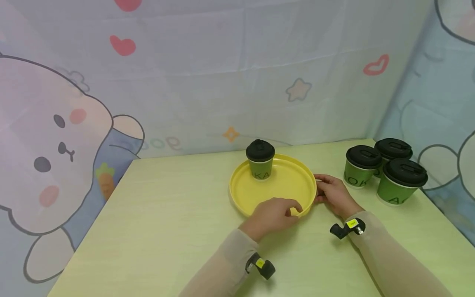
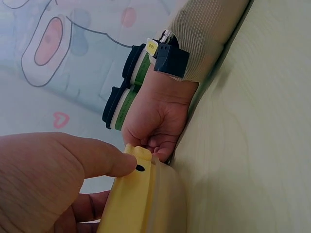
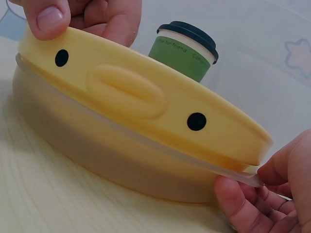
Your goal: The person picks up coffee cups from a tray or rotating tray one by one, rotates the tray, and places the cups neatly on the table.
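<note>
A round yellow tray [image 1: 289, 181] with a duck face on its outer wall sits over a translucent bowl-like base [image 3: 112, 167] on the table. One green paper cup with a black lid [image 1: 261, 167] stands upright in the tray, toward its back left. My left hand [image 1: 273, 216] pinches the tray's near rim, thumb on the outer wall beside a black eye spot and fingers inside. At the tray's right side, my right hand [image 1: 335, 196] pinches the protruding edge of the translucent base between thumb and fingers.
Three more lidded green cups stand grouped on the right of the table: a left one [image 1: 360, 167], a rear one [image 1: 394, 147] and a front one [image 1: 400, 183]. A printed cloth [image 1: 208, 90] hangs behind the pale table [image 1: 167, 218].
</note>
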`<state>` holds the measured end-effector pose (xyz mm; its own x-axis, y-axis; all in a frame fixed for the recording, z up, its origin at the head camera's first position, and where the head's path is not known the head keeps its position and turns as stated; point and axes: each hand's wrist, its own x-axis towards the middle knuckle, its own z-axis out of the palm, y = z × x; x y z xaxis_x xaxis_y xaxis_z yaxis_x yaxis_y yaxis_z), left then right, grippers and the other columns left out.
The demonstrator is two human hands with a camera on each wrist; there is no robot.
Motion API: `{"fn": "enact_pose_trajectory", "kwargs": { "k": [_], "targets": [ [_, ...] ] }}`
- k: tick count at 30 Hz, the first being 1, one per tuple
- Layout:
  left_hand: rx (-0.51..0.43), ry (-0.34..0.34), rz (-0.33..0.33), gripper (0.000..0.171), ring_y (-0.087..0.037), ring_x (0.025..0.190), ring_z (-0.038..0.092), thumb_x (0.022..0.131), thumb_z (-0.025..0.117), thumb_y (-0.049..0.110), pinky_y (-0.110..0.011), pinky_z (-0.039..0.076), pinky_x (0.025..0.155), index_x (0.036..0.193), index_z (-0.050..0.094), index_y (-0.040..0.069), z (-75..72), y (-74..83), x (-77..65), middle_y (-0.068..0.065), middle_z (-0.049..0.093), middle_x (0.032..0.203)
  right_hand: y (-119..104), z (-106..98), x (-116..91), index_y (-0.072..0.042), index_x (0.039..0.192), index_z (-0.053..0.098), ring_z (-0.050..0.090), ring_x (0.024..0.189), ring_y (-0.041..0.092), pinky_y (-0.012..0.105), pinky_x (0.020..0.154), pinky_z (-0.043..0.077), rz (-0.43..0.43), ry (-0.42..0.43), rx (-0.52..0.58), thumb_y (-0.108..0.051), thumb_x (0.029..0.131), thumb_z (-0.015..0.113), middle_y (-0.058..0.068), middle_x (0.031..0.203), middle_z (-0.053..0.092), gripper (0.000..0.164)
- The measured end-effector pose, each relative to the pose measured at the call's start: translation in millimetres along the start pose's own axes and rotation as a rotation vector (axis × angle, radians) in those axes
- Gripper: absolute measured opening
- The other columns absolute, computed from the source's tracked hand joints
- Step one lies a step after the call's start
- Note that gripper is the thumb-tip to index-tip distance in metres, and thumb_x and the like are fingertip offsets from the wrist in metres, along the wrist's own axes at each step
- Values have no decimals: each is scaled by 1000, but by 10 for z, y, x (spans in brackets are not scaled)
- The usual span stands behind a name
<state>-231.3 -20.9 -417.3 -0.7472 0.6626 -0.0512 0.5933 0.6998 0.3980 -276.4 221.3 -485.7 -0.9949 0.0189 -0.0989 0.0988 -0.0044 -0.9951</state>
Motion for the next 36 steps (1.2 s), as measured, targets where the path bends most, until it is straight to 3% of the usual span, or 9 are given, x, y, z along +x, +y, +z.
{"fn": "enact_pose_trajectory", "kwargs": {
  "k": [7,13,25,36],
  "targets": [
    [-13,-15,3,23,-3,65,52,96,68,28,-22,41,57,119,69,29,-33,-35,-40,13,57,74,-28,24,-33,7,146,42,63,72,9,26,64,57,-1,-1,0,-15,106,51,-1,92,65,47],
    [-2,-38,-75,31,-5,71,55,93,69,34,-25,43,64,123,66,30,-99,11,-30,13,59,79,-49,29,-50,9,146,41,63,71,10,25,63,57,-4,-9,11,-15,105,52,-1,92,65,48],
    [33,-38,-148,32,-4,89,57,95,64,45,-28,47,79,125,66,31,13,157,236,15,68,107,-19,18,-19,7,146,42,62,71,9,25,63,56,8,4,-10,-14,105,50,-1,90,64,46],
    [-2,6,-151,29,-1,80,56,96,66,40,-24,46,73,122,70,28,64,233,326,15,67,95,-25,9,-29,8,147,40,62,72,9,24,62,56,4,-1,-16,-12,105,47,-1,89,65,47]
  ]
}}
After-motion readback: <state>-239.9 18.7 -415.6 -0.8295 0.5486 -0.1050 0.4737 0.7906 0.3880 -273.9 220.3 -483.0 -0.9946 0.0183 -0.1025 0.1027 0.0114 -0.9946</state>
